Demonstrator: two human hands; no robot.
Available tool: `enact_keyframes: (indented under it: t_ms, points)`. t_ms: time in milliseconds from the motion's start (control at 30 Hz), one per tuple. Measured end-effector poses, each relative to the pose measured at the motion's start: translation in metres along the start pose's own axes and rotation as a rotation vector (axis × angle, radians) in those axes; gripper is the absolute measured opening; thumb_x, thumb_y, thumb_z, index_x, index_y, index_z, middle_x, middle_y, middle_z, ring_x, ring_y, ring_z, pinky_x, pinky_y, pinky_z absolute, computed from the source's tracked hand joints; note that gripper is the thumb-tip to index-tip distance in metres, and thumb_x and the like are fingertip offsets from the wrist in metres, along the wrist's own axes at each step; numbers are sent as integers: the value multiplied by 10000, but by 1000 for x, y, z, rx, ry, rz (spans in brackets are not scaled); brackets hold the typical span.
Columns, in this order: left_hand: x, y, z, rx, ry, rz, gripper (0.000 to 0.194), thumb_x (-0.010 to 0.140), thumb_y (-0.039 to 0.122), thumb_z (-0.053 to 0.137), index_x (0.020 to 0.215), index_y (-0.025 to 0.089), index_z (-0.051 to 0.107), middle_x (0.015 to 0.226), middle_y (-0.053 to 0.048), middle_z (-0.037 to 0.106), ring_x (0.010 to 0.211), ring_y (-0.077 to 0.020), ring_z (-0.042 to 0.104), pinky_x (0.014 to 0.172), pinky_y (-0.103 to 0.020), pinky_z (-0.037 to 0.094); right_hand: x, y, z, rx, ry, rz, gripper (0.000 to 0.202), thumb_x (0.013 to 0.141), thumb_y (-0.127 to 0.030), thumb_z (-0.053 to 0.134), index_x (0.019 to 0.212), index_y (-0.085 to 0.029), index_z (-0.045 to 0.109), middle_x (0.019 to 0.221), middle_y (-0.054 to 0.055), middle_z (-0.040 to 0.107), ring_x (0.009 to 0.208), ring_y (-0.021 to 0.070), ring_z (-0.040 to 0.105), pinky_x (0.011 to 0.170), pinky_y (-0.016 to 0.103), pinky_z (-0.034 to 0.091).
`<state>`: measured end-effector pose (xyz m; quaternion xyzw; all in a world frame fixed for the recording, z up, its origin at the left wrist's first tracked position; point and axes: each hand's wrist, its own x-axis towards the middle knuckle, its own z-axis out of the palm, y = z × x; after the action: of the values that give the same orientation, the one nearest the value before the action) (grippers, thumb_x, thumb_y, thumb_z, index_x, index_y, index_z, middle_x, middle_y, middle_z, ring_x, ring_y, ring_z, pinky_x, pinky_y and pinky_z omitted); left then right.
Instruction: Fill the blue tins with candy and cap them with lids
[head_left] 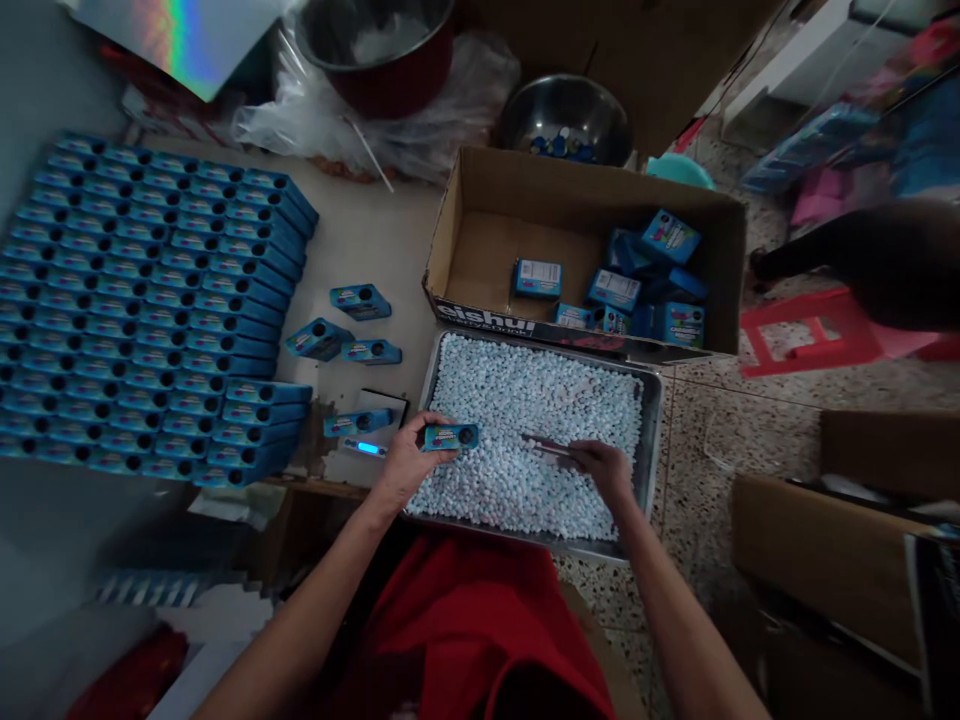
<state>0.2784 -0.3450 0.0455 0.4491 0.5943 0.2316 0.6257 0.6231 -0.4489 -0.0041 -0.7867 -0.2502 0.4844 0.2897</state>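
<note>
My left hand [411, 462] is closed around a small blue box [450, 437] with a dark round hole in its top, over the left part of a metal tray [655, 440]. Small pale white-blue pellets [517, 385] fill the tray. In my right hand [602, 468] is a slim metal scoop [551, 447], its end low over the pellets; its exact shape is hard to make out. Beside my left hand, another blue box [358, 422] lies on a small digital scale [369, 448] with a lit blue display.
Rows of blue boxes [150, 300] stand at the left, with several loose ones [360, 301] nearby. Behind the tray, a cardboard carton [495, 225] holds more boxes. A steel bowl [566, 105] and a red pot [382, 85] sit farther back. Another carton [817, 560] is at right.
</note>
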Motion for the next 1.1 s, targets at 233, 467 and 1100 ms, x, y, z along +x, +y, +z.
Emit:
enact_keyframes:
  t_ms: [233, 467, 1100]
  points:
    - [-13, 8, -15, 169, 150, 0, 423, 582, 216, 828, 970, 192, 660, 983, -24, 713, 898, -210, 666, 860, -326, 511, 12, -18, 90, 253, -219, 79, 341, 701, -445, 779, 859, -143, 766, 700, 19, 712, 569, 117, 564, 589, 258, 487]
    - [-17, 17, -1, 237, 198, 34, 352, 621, 180, 767, 957, 207, 668, 952, -11, 709, 888, -214, 657, 845, -328, 494, -6, -59, 22, 298, -320, 79, 407, 630, -446, 872, 887, -142, 789, 680, 32, 706, 545, 102, 578, 527, 220, 480]
    - [-7, 6, 50, 297, 134, 239, 301, 686, 147, 693, 977, 222, 681, 999, -22, 712, 988, -225, 655, 911, -337, 483, -97, -172, 1, -335, -92, -517, 241, 786, -169, 609, 854, -280, 812, 832, 40, 769, 755, 245, 696, 734, 367, 511]
